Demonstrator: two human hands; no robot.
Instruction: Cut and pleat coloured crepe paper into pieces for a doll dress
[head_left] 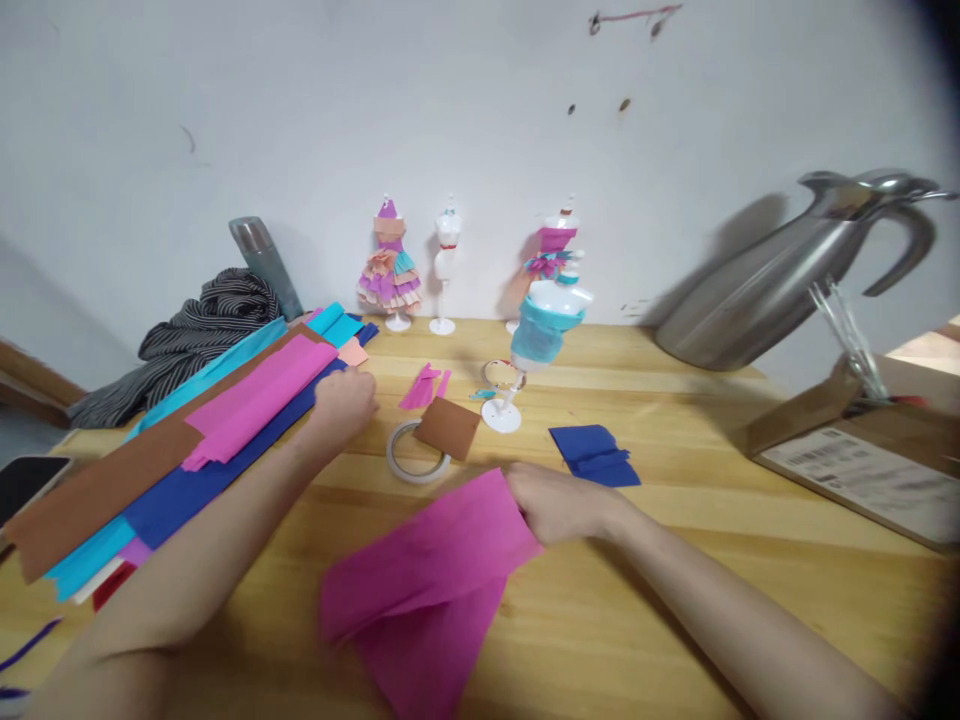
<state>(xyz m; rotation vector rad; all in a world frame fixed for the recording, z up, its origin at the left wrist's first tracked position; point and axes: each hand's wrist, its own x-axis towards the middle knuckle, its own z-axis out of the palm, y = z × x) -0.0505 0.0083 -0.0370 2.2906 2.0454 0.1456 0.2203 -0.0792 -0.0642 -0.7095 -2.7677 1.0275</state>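
Note:
My right hand (pixel 559 502) is closed on one end of a long magenta crepe paper strip (pixel 427 570), which folds over itself and trails toward the near edge. My left hand (pixel 343 405) is curled closed at the far end of a pile of crepe paper, beside a dark blue sheet (pixel 217 480); what its fingers hold, if anything, is hidden. On top of the pile lie a pink sheet (pixel 262 400) and a brown sheet (pixel 112 485). Between the hands are a tape roll (pixel 397 462) and a brown paper piece (pixel 448 428). Beyond my right hand stands a small mannequin (pixel 551 320) wrapped in turquoise paper.
Several dressed or bare mannequins, including one in a ruffled dress (pixel 390 265), stand against the wall. A steel jug (pixel 772 270) and a cardboard box (pixel 862 450) are at right. Blue paper (pixel 592 455) and pink scraps (pixel 422 388) lie on the table. A striped cloth (pixel 217 325) is at left.

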